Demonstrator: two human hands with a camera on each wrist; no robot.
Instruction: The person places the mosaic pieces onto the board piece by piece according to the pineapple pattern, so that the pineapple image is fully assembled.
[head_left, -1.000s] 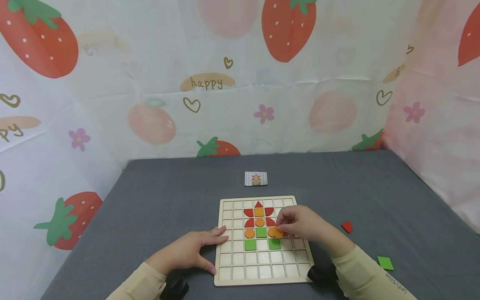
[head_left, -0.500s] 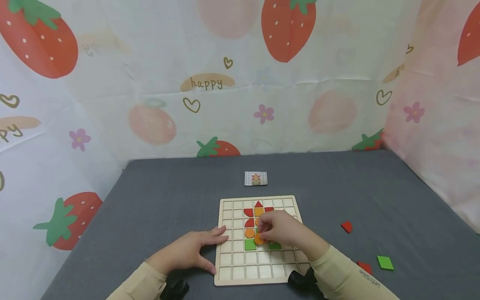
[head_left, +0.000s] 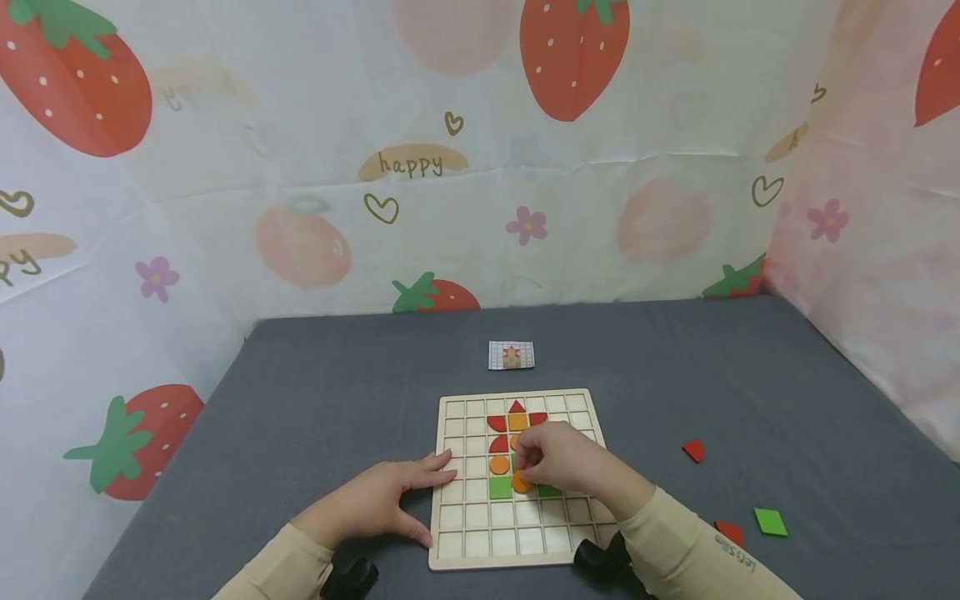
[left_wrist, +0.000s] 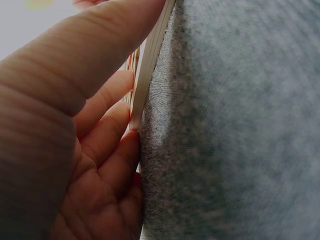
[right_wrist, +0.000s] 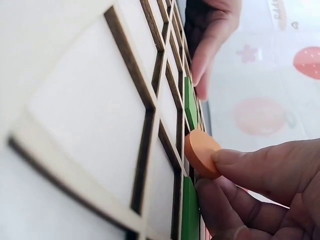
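While an orange disc [right_wrist: 201, 152] is pinched at its edge between the fingertips [right_wrist: 235, 159] of the right hand [head_left: 558, 460], it is held tilted just over a cell of the wooden grid board [head_left: 476, 533], between two green squares [head_left: 500, 487]. The board's left edge is touched by the flat, relaxed left hand [head_left: 375, 502], nothing being gripped. Red and orange pieces are seated farther up the board. The board is carried by a grey felt tabletop [head_left: 315, 400]; a small pattern card [head_left: 512, 355] lies beyond it, and loose red [head_left: 693, 451] and green [head_left: 770, 522] tiles lie well to the right. The tabletop is enclosed by a strawberry-printed curtain [head_left: 420, 167].
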